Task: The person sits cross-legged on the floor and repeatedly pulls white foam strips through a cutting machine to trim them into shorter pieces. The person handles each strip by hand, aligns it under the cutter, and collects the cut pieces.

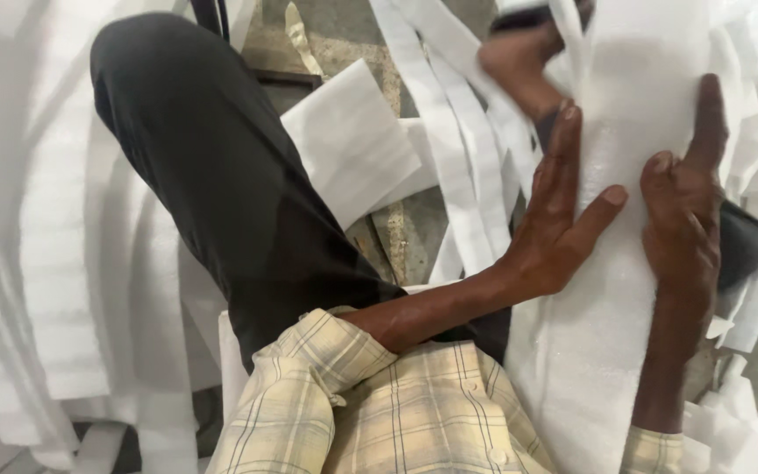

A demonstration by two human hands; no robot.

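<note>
Right now, a long white foam sheet (611,351) is laid over the lap and pressed flat by both hands. The left hand (554,219) is spread open on its left edge, fingers wide, nothing gripped. The right hand (682,219) is also laid flat, fingers straight. To do this well, the sheet should be kept smooth and pushed evenly. No box or bin can be seen; only loose foam strips (467,149) and a foam square (348,140) are scattered on the floor.

Yellow plaid shirt (396,404), dark trousers (212,167)
</note>
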